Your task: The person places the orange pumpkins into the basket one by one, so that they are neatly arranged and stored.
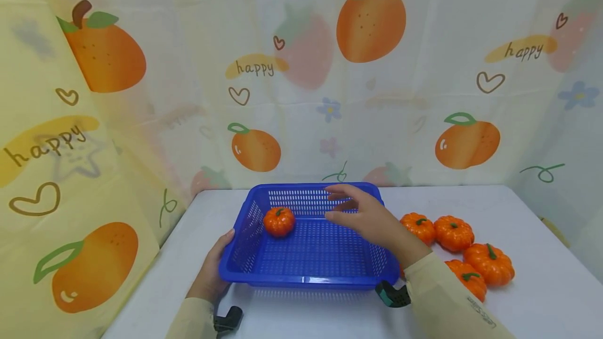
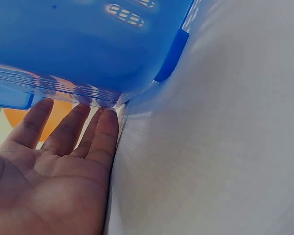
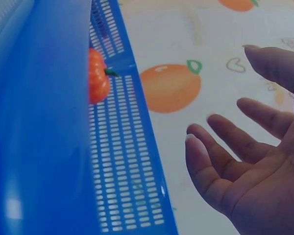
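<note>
A blue plastic basket (image 1: 308, 280) with slotted walls stands on the white table. One small orange pumpkin (image 1: 279, 222) with a green stem sits inside it, toward the left; the right wrist view shows part of this pumpkin (image 3: 99, 76) past the rim. My left hand (image 1: 212, 268) is at the basket's left side, and in the left wrist view its extended fingers (image 2: 66, 134) touch the outer wall. Over the basket's right part hovers my right hand (image 1: 369, 218), its fingers spread and loosely bent around nothing.
Several more orange pumpkins (image 1: 454, 233) lie on the table (image 1: 532, 297) right of the basket, some partly hidden behind the right forearm. A fruit-printed curtain (image 1: 301, 119) hangs behind the table and along its left side.
</note>
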Motion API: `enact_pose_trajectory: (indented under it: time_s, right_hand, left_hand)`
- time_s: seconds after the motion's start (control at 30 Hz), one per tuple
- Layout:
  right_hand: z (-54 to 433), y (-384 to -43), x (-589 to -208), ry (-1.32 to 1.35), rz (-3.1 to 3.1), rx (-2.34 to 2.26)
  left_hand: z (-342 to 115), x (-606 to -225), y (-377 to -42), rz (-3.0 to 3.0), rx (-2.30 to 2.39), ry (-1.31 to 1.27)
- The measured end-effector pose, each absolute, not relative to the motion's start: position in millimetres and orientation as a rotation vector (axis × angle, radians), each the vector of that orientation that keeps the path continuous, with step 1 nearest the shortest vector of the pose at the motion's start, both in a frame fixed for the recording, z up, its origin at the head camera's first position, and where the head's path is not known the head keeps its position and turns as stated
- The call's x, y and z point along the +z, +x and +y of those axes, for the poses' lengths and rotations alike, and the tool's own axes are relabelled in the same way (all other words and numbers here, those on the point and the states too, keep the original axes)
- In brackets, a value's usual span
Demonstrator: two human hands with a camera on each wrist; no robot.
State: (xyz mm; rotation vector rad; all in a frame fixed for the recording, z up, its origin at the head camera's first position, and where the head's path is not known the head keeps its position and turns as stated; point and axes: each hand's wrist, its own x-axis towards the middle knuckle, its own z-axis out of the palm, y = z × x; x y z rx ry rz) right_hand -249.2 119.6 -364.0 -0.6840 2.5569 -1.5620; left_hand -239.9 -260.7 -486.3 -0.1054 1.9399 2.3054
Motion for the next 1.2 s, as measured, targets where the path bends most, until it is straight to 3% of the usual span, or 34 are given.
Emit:
enact_pose_trajectory:
  time_s: [1.2]
  right_hand:
    - [207, -223, -375, -0.454, 2.596, -1.711]
  left_hand:
    - [-261, -489, -240, 1.955, 2.292, -0.008]
